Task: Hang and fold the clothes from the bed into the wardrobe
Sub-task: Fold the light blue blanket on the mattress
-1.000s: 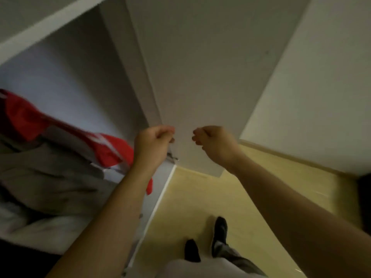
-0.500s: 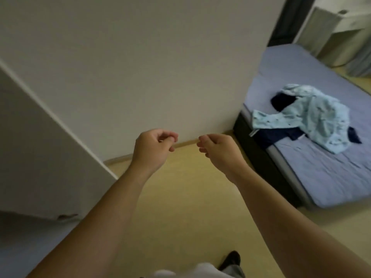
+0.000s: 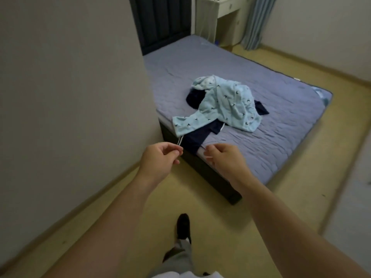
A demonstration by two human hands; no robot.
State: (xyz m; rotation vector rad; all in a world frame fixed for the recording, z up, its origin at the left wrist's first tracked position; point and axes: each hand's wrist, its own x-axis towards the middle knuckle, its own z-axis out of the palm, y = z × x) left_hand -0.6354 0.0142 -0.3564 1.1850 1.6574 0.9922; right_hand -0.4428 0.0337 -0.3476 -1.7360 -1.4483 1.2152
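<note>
A light blue patterned garment (image 3: 224, 106) lies crumpled on the purple mattress of the bed (image 3: 281, 125). Under it is a dark navy garment (image 3: 197, 137) with white drawstrings, hanging over the bed's near edge. My left hand (image 3: 160, 159) and my right hand (image 3: 225, 159) are held out in front of me, short of the bed's near corner. Their fingers are loosely curled and hold nothing. The wardrobe is out of view.
A plain white wall (image 3: 70, 87) runs along my left up to the bed. A dark headboard (image 3: 160, 21), a white desk (image 3: 222, 19) and a blue curtain (image 3: 255, 21) stand at the far end. Yellow floor (image 3: 200, 197) lies ahead, with my foot (image 3: 183, 225) on it.
My view has swung right, from the wardrobe with its red and grey clothes to the bed. Both hands stay raised and empty, and the bed is closer now.
</note>
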